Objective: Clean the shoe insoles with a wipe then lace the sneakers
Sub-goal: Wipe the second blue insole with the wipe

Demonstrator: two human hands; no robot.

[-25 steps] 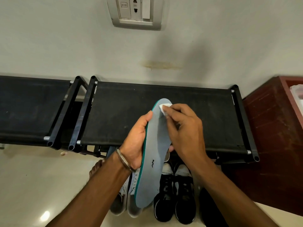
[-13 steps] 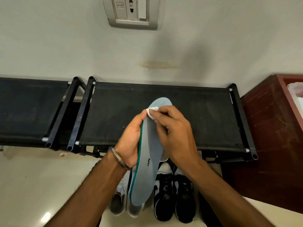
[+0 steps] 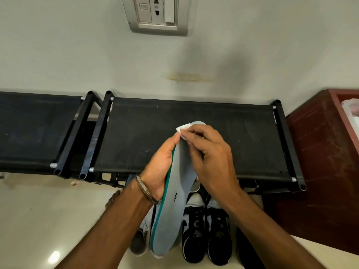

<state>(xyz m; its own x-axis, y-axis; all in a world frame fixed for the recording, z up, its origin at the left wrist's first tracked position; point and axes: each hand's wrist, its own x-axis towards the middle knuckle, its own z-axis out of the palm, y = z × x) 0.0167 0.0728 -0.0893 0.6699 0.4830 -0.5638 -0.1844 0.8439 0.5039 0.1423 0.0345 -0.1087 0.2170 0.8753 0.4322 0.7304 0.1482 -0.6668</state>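
Observation:
A long grey insole (image 3: pixel 171 214) with a green edge stands nearly upright in front of me, toe end up. My left hand (image 3: pixel 160 167) grips it from the left side around its middle. My right hand (image 3: pixel 209 156) pinches a small white wipe (image 3: pixel 183 130) against the insole's toe end. Below on the floor stand a pair of black-and-grey sneakers (image 3: pixel 206 233) and, partly hidden behind the insole, a pair of light grey sneakers (image 3: pixel 140 235).
Behind my hands stands a black fabric shoe rack (image 3: pixel 136 133), and a second black rack (image 3: pixel 35 129) sits to its left. A dark red cabinet (image 3: pixel 320 162) fills the right side. A wall socket plate (image 3: pixel 158 14) is above. The floor is pale tile.
My right hand has slid the wipe from the right of the insole's toe end to its left edge. The insole and both hands have shifted slightly.

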